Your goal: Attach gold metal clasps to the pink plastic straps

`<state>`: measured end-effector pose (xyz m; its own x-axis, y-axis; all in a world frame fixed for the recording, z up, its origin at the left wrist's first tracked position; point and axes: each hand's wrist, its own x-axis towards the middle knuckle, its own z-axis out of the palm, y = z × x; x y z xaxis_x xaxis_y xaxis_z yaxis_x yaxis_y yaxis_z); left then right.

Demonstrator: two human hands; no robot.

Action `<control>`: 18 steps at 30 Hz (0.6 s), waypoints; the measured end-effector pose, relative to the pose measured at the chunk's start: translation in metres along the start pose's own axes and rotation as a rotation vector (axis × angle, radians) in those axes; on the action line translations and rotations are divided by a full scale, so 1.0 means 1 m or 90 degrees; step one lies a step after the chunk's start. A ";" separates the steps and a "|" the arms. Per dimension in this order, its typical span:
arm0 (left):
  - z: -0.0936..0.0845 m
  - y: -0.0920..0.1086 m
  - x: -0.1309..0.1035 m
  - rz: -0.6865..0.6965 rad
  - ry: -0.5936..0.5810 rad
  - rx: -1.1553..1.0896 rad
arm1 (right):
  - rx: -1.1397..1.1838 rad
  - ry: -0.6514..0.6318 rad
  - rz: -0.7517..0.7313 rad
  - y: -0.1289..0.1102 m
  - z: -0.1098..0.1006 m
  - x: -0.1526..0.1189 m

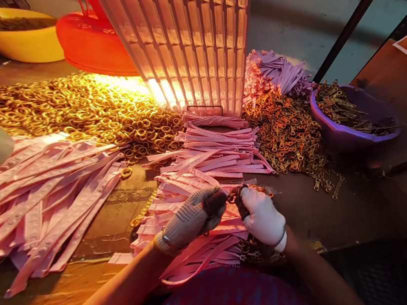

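Note:
Both my hands meet above a pile of pink straps (199, 184), fingertips close together. My left hand (192, 216), in a dotted knit glove with dark fingertips, is closed; what it pinches is hidden by the fingers. Thumb and fingers of my right hand (264, 216), in a white glove with dark fingertips, pinch a small metal piece (232, 196) that looks like a ring or clasp. Its exact kind is too small to tell. More metal pieces lie partly hidden under my right wrist.
Brass rings (118, 115) are heaped at left under a red lamp (93, 43). Brass clasps (285, 131) lie at right beside a purple basin (354, 131). Printed pink straps (56, 202) spread at left. A ribbed plastic panel (190, 34) stands behind; a yellow basin (18, 38) sits far left.

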<state>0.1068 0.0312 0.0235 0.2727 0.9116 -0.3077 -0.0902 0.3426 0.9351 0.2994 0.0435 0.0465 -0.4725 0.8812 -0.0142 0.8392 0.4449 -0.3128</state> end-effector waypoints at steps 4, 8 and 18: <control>0.005 0.001 -0.003 0.031 -0.012 0.091 | -0.156 -0.018 0.021 -0.015 -0.004 0.000; 0.008 -0.001 -0.001 0.089 0.027 0.193 | -0.187 0.012 0.028 -0.019 0.004 0.001; 0.000 -0.022 0.017 -0.021 -0.105 -0.105 | -0.140 0.015 0.006 -0.023 -0.010 0.007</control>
<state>0.1137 0.0387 -0.0026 0.4294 0.8544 -0.2927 -0.2297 0.4168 0.8795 0.2790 0.0408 0.0630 -0.4593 0.8883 0.0074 0.8837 0.4578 -0.0977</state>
